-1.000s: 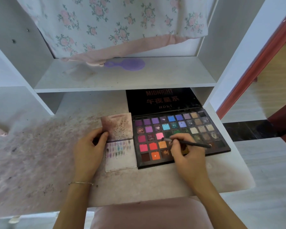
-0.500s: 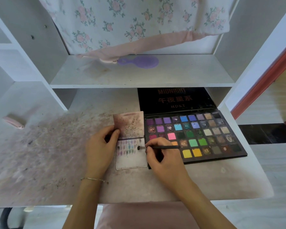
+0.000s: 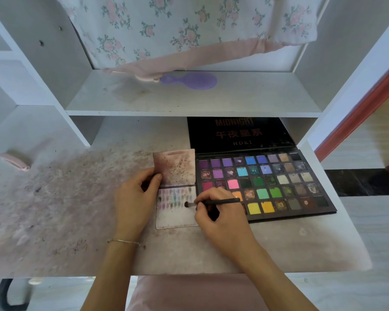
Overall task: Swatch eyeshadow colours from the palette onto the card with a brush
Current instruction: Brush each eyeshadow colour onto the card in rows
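Hands (image 3: 220, 212) keep brush (image 3: 213, 202) on card (image 3: 177, 216).

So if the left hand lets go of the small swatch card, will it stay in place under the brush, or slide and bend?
The card looks thin and light, so it would probably slide on the smooth desk once the left hand releases its edge. Its stained upper leaf seems hinged at a fold, so it may flop. The brush pushes sideways, which likely drags the card.
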{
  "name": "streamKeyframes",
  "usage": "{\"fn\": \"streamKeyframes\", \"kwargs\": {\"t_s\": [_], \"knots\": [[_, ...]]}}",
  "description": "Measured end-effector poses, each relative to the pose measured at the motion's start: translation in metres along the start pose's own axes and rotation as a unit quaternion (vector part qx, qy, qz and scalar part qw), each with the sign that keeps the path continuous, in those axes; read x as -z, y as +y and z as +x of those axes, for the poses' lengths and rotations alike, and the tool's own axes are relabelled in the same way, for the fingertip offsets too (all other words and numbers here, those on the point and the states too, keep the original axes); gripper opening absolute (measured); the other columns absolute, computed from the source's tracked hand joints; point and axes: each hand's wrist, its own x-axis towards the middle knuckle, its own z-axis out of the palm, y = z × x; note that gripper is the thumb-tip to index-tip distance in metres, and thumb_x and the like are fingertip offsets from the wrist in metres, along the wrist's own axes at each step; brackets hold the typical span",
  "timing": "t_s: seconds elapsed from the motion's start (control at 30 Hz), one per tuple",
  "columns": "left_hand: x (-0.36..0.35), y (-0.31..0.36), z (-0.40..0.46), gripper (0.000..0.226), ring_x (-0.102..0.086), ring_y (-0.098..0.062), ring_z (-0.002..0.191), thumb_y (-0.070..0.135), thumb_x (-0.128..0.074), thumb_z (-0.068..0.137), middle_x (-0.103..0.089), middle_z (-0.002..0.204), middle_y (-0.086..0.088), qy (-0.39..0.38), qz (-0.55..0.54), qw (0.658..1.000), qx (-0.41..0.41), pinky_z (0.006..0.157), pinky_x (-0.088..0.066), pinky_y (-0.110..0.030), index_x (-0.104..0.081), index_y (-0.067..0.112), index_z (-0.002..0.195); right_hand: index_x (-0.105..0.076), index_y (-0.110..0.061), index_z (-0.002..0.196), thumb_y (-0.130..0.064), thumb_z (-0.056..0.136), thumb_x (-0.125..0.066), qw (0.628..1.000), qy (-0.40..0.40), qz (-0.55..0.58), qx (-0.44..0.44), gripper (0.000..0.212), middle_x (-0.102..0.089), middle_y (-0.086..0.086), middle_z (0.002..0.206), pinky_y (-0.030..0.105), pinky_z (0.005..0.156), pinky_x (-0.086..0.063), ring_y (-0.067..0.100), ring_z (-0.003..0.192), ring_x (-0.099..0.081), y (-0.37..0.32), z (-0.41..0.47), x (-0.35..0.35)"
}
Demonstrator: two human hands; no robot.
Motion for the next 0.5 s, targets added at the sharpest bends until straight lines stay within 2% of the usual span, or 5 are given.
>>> {"fn": "streamKeyframes", "kwargs": {"t_s": [0.07, 0.2, 0.3, 0.5], "knots": [[-0.0003, 0.0002, 0.0006, 0.022, -0.058, -0.003, 0.078, 0.017, -0.058, 0.087, -0.062, 0.089, 0.015, -0.002, 0.001, 1.0, 0.003, 0.069, -0.042, -0.016, -0.068, 0.017, 0.106, -0.059, -0.021, 0.086, -0.02, 0.081, -0.054, 1.0, 0.001, -0.001, -0.002, 0.007, -0.053, -0.01, 0.081, 0.03, 0.068, -0.048, 0.009, 0.08, -0.051, 0.0005, 0.0003, 0.0], [-0.0003, -0.0001, 0.0002, 0.022, -0.054, 0.006, 0.074, 0.017, -0.058, 0.087, -0.062, 0.089, 0.015, -0.001, 0.004, 1.0, 0.004, 0.066, -0.038, -0.01, -0.067, 0.018, 0.107, -0.058, -0.021, 0.085, -0.018, 0.081, -0.056, 1.0, -0.003, -0.004, -0.001, 0.006, -0.054, -0.009, 0.081, 0.03, 0.068, -0.048, 0.009, 0.08, -0.051, 0.0008, 0.0001, 0.0004], [-0.0004, -0.0002, 0.0002, 0.022, -0.054, 0.004, 0.074, 0.018, -0.058, 0.087, -0.062, 0.089, 0.014, 0.0, 0.008, 1.0, 0.006, 0.065, -0.037, -0.009, -0.067, 0.017, 0.107, -0.059, -0.021, 0.086, -0.017, 0.082, -0.057, 1.0, -0.002, -0.003, -0.008, 0.006, -0.054, -0.008, 0.082, 0.03, 0.069, -0.048, 0.009, 0.081, -0.051, 0.0009, -0.0004, 0.0], [-0.0003, 0.0002, 0.0, 0.023, -0.052, 0.009, 0.073, 0.017, -0.058, 0.087, -0.06, 0.088, 0.018, 0.001, 0.01, 1.0, 0.003, 0.066, -0.036, -0.007, -0.067, 0.017, 0.108, -0.058, -0.02, 0.086, -0.018, 0.081, -0.056, 1.0, -0.002, -0.007, -0.004, 0.005, -0.053, -0.008, 0.081, 0.029, 0.067, -0.047, 0.01, 0.08, -0.051, 0.0005, -0.0003, 0.0001]]}}
